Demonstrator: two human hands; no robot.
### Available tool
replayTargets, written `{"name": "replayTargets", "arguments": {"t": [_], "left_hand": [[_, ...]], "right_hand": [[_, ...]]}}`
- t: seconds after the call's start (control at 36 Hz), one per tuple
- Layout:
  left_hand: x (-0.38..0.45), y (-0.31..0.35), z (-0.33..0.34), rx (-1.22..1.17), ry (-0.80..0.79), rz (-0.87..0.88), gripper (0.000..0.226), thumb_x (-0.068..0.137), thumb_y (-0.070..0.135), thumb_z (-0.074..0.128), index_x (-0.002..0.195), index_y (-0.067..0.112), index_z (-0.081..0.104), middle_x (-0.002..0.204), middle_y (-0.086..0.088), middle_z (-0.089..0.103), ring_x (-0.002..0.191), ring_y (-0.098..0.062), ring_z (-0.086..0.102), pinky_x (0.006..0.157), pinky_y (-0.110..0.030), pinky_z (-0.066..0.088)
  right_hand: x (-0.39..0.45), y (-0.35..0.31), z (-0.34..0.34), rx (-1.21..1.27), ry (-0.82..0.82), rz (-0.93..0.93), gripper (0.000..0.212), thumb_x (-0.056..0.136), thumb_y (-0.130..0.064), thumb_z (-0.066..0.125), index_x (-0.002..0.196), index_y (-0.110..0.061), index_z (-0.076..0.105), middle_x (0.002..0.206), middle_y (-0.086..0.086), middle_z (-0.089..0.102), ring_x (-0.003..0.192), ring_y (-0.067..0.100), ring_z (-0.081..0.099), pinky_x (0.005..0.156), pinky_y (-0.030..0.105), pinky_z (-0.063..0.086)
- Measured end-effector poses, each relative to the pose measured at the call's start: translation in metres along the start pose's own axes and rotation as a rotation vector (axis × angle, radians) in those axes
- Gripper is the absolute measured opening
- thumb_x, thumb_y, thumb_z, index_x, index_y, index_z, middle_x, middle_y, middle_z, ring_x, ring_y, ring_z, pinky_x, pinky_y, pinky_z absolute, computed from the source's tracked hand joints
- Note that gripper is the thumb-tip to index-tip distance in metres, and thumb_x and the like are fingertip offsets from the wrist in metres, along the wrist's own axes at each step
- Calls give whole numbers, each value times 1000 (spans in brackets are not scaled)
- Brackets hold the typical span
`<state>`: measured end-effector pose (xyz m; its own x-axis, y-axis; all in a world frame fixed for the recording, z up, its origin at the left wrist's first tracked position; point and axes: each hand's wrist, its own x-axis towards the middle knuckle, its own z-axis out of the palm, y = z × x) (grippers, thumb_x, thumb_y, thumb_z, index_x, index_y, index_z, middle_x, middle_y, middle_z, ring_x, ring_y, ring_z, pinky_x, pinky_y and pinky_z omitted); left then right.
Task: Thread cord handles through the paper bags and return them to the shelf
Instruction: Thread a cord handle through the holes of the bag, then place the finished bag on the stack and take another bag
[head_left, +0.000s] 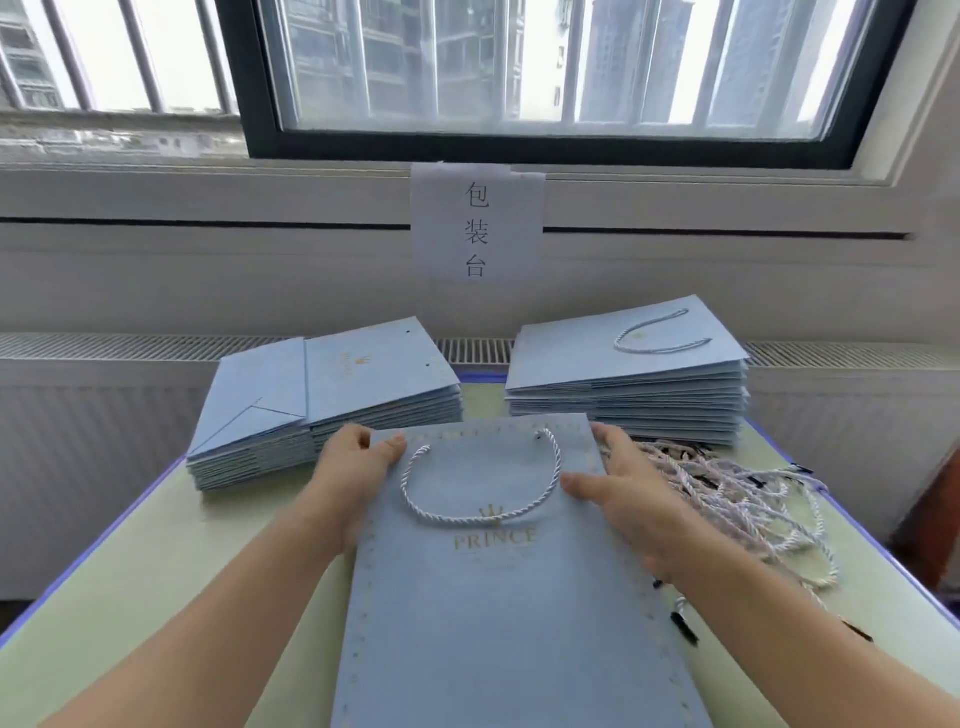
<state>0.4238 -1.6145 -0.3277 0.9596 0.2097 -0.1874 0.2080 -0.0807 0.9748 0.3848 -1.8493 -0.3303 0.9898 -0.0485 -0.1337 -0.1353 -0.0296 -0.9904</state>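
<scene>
A flat pale-blue paper bag (498, 597) printed with a gold crown and the word PRINCE lies nearest on the pale green table top (171, 561), its mouth end pointing away from the person. A white twisted cord handle (480, 512) is threaded through its two top holes and loops back over the printed face. The left hand (345, 480) grips the bag's upper left edge, thumb on top and fingers apparently tucked beneath, though they are hidden. The right hand (618, 499) holds the upper right edge the same way, thumb pressed on the face near the cord. Just right of that hand lies a tangled heap of loose white cords with black tips (743, 499). Farther back on the left sits a slanting stack of blue bags without handles (322, 400); on the right, a stack of blue bags with a cord handle showing on top (628, 379). Behind them a white paper sign with black characters (477, 223) hangs below the dark-framed window (545, 145).
</scene>
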Motion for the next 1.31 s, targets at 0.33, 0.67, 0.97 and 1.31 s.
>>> {"name": "replayTargets", "arguments": {"t": [0.33,0.67,0.97,1.31], "left_hand": [[-40,-16,34,1245,-189,358,61,104,46,14,155,19,-8,162,1,-18,148,-17,-19,119,-41,-9],[-34,-33,45,1359,-195,361,63,104,44,13,155,12,-5,164,-3,-11,150,-19,-12,120,-46,-6],[-60,-15,48,1472,-82,436,60,105,37,15,154,14,-11,161,-3,-23,147,-21,-23,114,-53,-17],[-83,-40,51,1285,-222,302,55,105,30,8,155,15,-9,162,1,-19,148,-16,-19,117,-47,-13]], "right_hand": [[5,-1,42,-1320,82,-240,58,103,-37,23,154,-18,2,162,-1,-4,148,19,-7,119,40,-6],[15,19,59,-1347,-78,-167,62,102,-43,18,153,-12,1,162,4,-5,148,20,-6,118,43,-5],[-3,14,62,-1356,4,-167,58,103,-34,21,153,-12,1,161,5,-7,148,23,-6,118,43,-4],[-20,31,59,-1362,-39,-88,63,102,-41,16,153,-10,-5,161,6,-10,148,25,-9,118,45,-6]]}}
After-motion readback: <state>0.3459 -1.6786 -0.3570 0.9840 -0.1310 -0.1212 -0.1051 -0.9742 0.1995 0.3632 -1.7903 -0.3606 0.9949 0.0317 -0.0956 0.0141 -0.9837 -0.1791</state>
